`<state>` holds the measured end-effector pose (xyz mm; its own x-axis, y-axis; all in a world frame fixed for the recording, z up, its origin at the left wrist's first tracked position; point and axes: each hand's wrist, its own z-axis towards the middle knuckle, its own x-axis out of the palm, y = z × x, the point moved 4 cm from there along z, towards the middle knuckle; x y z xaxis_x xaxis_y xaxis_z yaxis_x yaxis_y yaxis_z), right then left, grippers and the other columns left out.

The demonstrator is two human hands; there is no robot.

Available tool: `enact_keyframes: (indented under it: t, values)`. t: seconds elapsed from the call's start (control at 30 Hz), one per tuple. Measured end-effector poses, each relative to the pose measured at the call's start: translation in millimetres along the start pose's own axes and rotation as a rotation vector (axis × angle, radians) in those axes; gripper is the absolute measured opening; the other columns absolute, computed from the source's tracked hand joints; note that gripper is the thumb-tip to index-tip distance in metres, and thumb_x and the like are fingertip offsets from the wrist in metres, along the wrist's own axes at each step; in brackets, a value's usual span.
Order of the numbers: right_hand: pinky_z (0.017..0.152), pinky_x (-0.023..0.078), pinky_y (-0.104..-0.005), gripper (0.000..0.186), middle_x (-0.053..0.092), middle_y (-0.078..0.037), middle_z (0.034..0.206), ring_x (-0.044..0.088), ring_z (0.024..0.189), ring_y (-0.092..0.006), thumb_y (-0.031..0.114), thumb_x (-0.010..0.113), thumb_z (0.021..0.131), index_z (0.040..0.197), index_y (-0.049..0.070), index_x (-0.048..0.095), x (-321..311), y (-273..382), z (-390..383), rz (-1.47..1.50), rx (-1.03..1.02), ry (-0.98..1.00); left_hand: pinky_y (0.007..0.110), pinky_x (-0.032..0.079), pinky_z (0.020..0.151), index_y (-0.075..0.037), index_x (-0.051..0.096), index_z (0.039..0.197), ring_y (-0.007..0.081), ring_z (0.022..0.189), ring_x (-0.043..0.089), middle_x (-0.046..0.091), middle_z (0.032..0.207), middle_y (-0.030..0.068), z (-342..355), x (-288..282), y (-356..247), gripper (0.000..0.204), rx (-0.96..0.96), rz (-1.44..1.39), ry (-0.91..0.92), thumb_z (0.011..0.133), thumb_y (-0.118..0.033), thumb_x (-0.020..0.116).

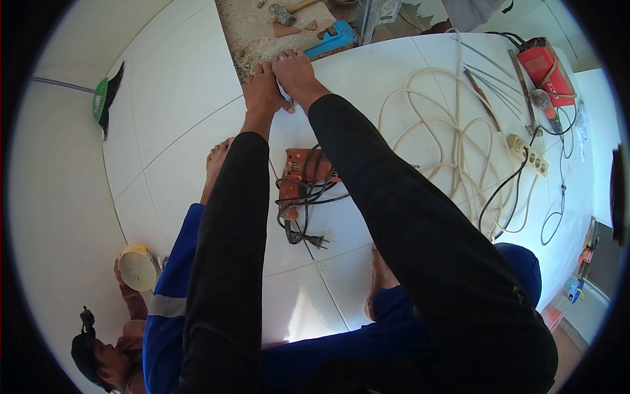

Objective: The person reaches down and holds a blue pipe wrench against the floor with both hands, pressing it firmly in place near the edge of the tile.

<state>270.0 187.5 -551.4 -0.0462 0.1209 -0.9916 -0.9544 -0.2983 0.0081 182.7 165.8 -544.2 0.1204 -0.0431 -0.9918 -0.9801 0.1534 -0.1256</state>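
Note:
My left hand (261, 95) and my right hand (296, 73) are side by side at the far edge of the white tile (341, 105). Fingers on both are bent over that edge, and the left thumb lies out on the tile's top; the undersides of the fingers are hidden. Just beyond my right hand lies a blue metal tool (333, 39), its kind unclear. Between my forearms, on the tiles, rests an orange-red power drill (296, 172) with its black cord (308, 197) wound about it and the plug (316, 240) loose.
Beyond the tile edge, a hammer (282, 14) lies on rough, gritty ground. At right are a tangled white extension cord (453, 125), its socket strip (527, 155), thin metal rods (495, 82), an angle grinder (545, 105) and a red machine (545, 69). A green broom (100, 102) and another person (108, 358) holding a bowl (139, 269) are at left.

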Motion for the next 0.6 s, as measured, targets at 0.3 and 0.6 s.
enact_keyframes:
  t: [0.3,0.6]
  values:
    - [0.099,0.044,-0.0409,0.033,0.069,-0.008,0.118,0.063,0.118,-0.0234,0.019,0.071,0.085,0.116,0.009,0.065,3,0,2,0.002,-0.010,-0.050,0.046,0.051,0.098,-0.012,0.048,0.130,0.0354,0.122,0.060,0.059,0.131,0.0078,2,1,2,0.109,0.015,-0.007,-0.029,0.036,-0.025,0.101]
    - [0.099,0.043,-0.0401,0.030,0.070,-0.006,0.117,0.063,0.116,-0.0213,0.022,0.069,0.086,0.114,0.011,0.067,3,2,6,-0.022,0.011,-0.087,0.046,0.052,0.097,-0.012,0.048,0.129,0.0347,0.122,0.060,0.059,0.130,0.0072,2,2,5,0.109,0.020,-0.003,-0.030,0.034,-0.024,0.101]
